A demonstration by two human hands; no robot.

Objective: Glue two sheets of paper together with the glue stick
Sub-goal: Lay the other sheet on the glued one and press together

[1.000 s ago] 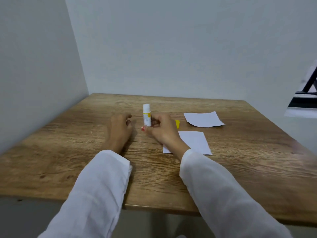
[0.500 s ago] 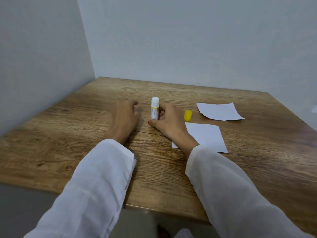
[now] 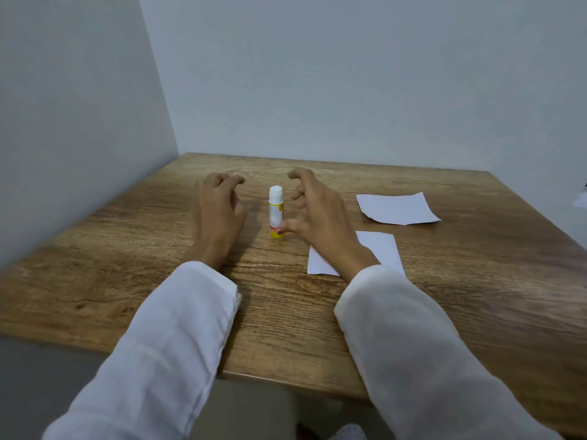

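Observation:
A white and yellow glue stick stands upright and uncapped on the wooden table, between my two hands. My right hand is just right of it with its fingers spread and lifted. Only the thumb tip touches the stick near its base. My left hand rests on the table left of the stick, fingers loosely curled and holding nothing. One white sheet lies at the far right. A second sheet lies nearer, partly under my right wrist.
The table sits in a corner, with a grey wall on the left and another behind. Its front edge runs under my white sleeves. The sheets take up the right middle of the tabletop.
My right hand has let go of the glue stick and spread its fingers. The left hand has lifted its fingers into a curl. The yellow cap is now hidden behind my right hand.

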